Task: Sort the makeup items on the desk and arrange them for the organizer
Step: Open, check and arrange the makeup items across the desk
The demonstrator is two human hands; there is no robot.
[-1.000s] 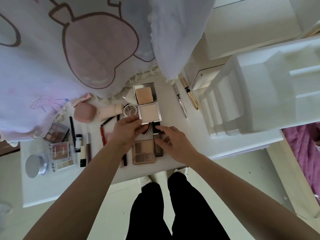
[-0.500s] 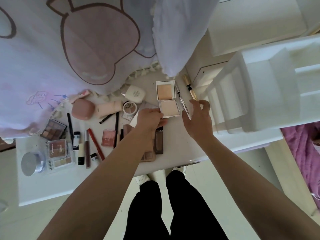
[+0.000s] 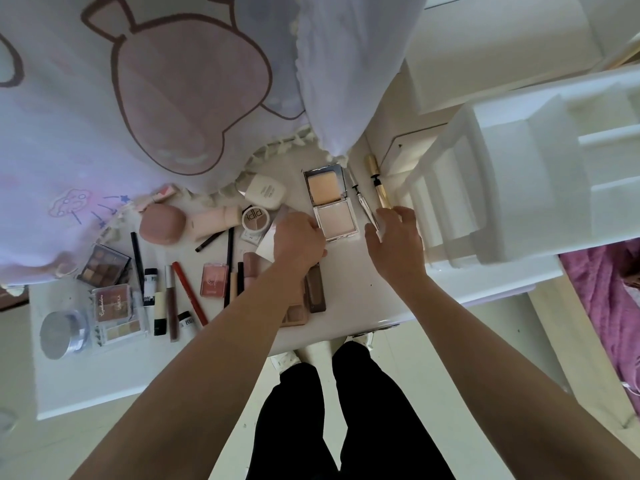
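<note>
**Currently: open powder compact at the far centre of the desk, one of the hands on each side**

Here the white desk [image 3: 346,317] carries scattered makeup. The open powder compact [image 3: 329,202] lies flat, lid raised toward the curtain [image 3: 138,98]. The left hand [image 3: 299,242] rests at the compact's near left corner, fingers curled and touching its edge; whether it grips the case cannot be told. The right hand [image 3: 394,245] sits just right of the compact, fingers loosely bent, the fingertips at the near end of a silver liner pen [image 3: 362,202]; a closed grip is not visible. A gold mascara tube [image 3: 379,185] lies beside that pen, next to the white organizer [image 3: 502,188]. Left of the arms lie a red lip pencil [image 3: 188,292], a pink blush pan [image 3: 214,279], a dark eyeshadow palette [image 3: 104,266] and a silver jar [image 3: 62,335].
</note>
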